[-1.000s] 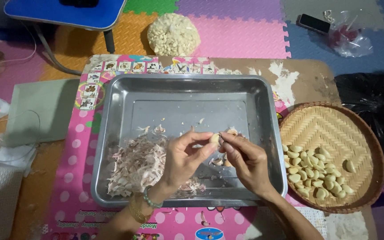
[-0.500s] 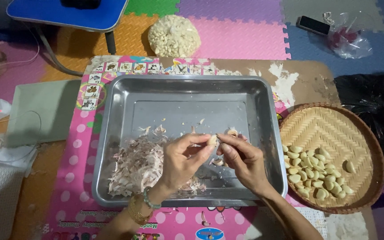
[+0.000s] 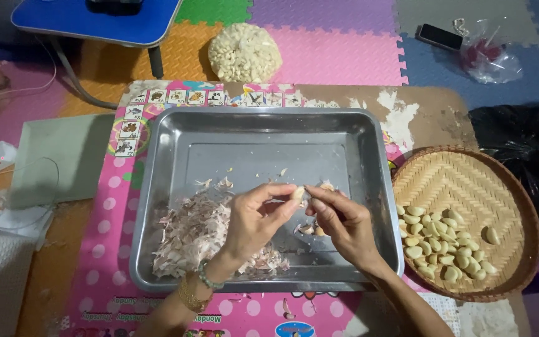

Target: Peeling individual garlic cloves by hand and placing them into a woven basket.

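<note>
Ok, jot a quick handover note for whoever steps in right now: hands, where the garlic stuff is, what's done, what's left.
Left hand and right hand: both pinch one garlic clove over the steel tray.
Skins pile lies in the tray's left front part; a few loose cloves sit under the right hand.
Done: peeled cloves in the woven basket, right of the tray.
Left: the held clove and the loose ones.

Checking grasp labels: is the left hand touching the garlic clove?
Touching. The head view shows the left hand pinching the clove at its fingertips over the tray, with the right hand meeting it too.
</note>
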